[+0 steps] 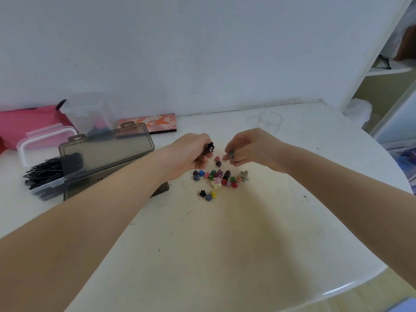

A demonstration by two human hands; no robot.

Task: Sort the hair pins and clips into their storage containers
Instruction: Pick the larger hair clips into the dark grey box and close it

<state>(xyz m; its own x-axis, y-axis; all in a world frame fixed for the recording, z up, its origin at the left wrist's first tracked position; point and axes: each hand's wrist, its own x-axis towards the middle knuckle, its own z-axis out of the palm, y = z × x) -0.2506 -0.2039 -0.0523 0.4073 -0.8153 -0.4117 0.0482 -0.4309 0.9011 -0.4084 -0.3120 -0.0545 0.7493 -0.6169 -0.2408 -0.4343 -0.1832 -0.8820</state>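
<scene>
A heap of several small coloured flower-shaped hair clips [219,180] lies on the white table [225,244], just below both hands. My left hand [191,154] is closed around a black claw clip [210,147] that sticks out past the fingers. My right hand [249,149] pinches a small green clip [230,154] at its fingertips. To the left, black hair pins [44,173] spill out of a clear box [48,188]. A smoky grey case with its lid raised [108,149] stands beside them, partly behind my left forearm.
A clear lidded container [42,140] and a tall clear box [89,113] stand at the back left before a pink pouch [27,122]. A patterned flat box [150,122] lies by the wall. A round clear dish [270,119] sits behind my right hand. Shelving stands at the right.
</scene>
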